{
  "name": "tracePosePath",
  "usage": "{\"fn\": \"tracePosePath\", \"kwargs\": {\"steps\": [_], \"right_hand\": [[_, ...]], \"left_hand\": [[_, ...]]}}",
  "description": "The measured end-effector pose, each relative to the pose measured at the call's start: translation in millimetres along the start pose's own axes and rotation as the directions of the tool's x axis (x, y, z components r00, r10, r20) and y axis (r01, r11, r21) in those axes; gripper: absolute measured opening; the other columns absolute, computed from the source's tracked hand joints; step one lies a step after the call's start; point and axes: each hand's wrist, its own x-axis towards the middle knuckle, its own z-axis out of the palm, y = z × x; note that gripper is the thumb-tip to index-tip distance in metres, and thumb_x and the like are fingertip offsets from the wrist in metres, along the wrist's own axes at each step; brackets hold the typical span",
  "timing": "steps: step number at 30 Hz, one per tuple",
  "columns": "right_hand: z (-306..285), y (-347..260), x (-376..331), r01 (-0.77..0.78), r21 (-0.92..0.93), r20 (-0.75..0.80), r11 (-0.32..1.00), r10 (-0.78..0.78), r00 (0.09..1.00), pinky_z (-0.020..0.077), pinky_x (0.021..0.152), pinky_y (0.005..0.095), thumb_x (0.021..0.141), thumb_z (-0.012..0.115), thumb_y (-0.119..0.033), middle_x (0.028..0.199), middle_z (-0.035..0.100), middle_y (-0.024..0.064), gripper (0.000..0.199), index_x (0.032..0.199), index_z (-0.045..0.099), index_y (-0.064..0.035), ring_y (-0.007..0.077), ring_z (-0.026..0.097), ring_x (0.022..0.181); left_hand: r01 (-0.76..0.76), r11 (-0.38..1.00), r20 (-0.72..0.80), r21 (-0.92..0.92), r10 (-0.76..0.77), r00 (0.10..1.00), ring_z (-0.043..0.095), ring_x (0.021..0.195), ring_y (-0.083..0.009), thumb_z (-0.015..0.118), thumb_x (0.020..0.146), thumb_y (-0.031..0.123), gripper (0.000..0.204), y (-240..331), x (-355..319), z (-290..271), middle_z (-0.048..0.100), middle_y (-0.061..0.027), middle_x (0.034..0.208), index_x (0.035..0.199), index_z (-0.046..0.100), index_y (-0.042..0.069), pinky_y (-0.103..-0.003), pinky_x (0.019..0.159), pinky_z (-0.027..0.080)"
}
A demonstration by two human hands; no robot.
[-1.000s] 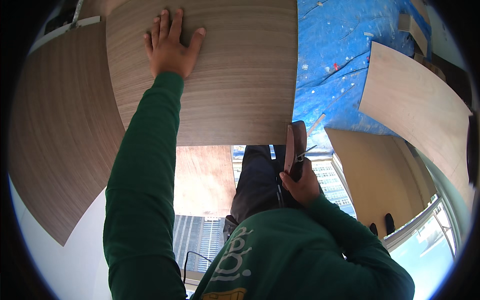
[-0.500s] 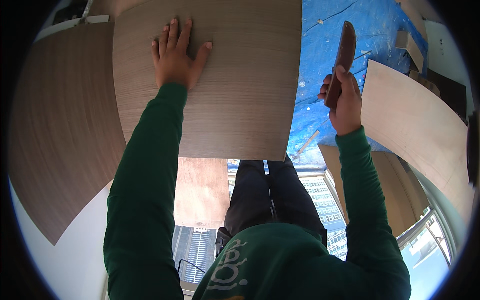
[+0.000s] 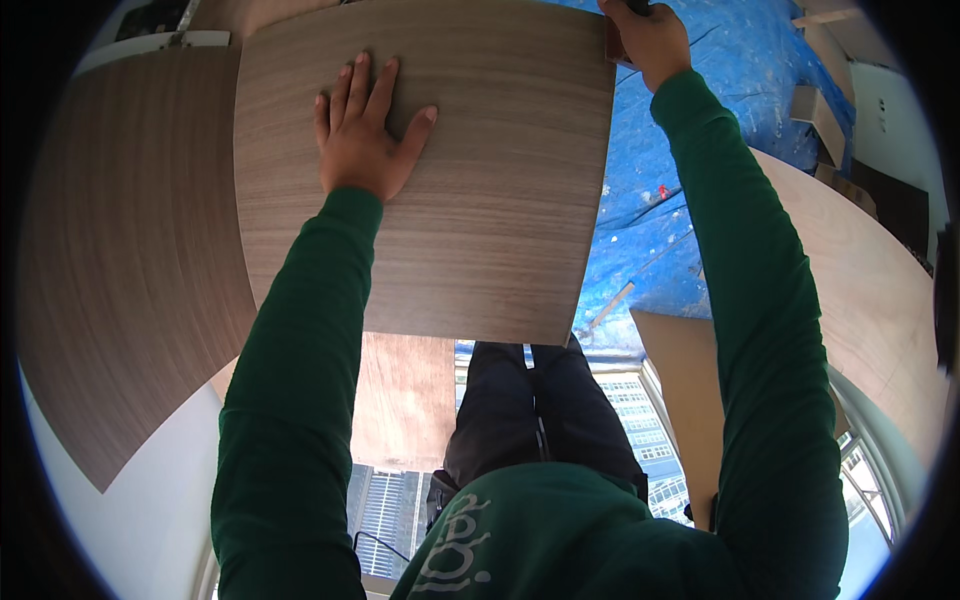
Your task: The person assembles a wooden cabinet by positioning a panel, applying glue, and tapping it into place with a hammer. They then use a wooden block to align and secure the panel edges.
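A brown wood-grain panel (image 3: 430, 250) lies flat in front of me. My left hand (image 3: 366, 145) rests palm down on it, fingers spread, left of its middle. At the panel's far right corner, my right hand (image 3: 655, 45) grips a long, flat reddish-brown tool (image 3: 617, 50) with a rounded end and holds it against or close beside the right edge. Most of the tool is hidden by my fingers and cut off by the top of the view, so its exact kind is unclear. A dark part shows above my fingers.
Another wood-grain panel (image 3: 140, 240) stands at the left. Blue sheeting (image 3: 650, 245) covers the floor on the right, with a thin wood strip (image 3: 612, 305) on it. A pale curved-looking board (image 3: 880, 290) and a tan board (image 3: 680, 390) are beyond my right arm.
My right hand has moved forward and slightly left with the brown tool, from over the blue sheeting to the panel's far right corner. The left hand stays flat on the panel.
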Motion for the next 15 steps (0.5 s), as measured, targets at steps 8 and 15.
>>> {"fn": "tracePosePath", "kwargs": {"steps": [8,15], "right_hand": [[-3.7,-9.8,12.7,0.066,-0.220,0.056,0.973,-0.055,0.997,0.0573,0.074,0.0464,0.087,0.078,-0.047,0.089,0.073,0.0273,0.063,0.102,0.067,0.0130,0.0418,0.074,0.084],[-7.7,-14.0,-12.6,0.064,-0.178,0.048,0.982,-0.057,0.997,0.0568,0.077,0.0468,0.087,0.078,-0.044,0.091,0.074,0.0277,0.059,0.107,0.068,0.0110,0.0419,0.074,0.085]], "left_hand": [[-0.017,1.000,-0.020,0.015,0.017,1.000,0.023,0.160,-0.0262,0.049,0.097,0.071,0.080,-1.1,0.9,2.9,0.031,-0.0083,0.172,0.161,0.042,0.025,-0.051,0.132,0.011],[-0.012,1.000,-0.018,-0.001,0.012,1.000,0.022,0.160,-0.0261,0.048,0.097,0.072,0.081,-0.5,1.1,3.5,0.030,-0.0081,0.172,0.162,0.040,0.026,-0.051,0.132,0.010]]}}
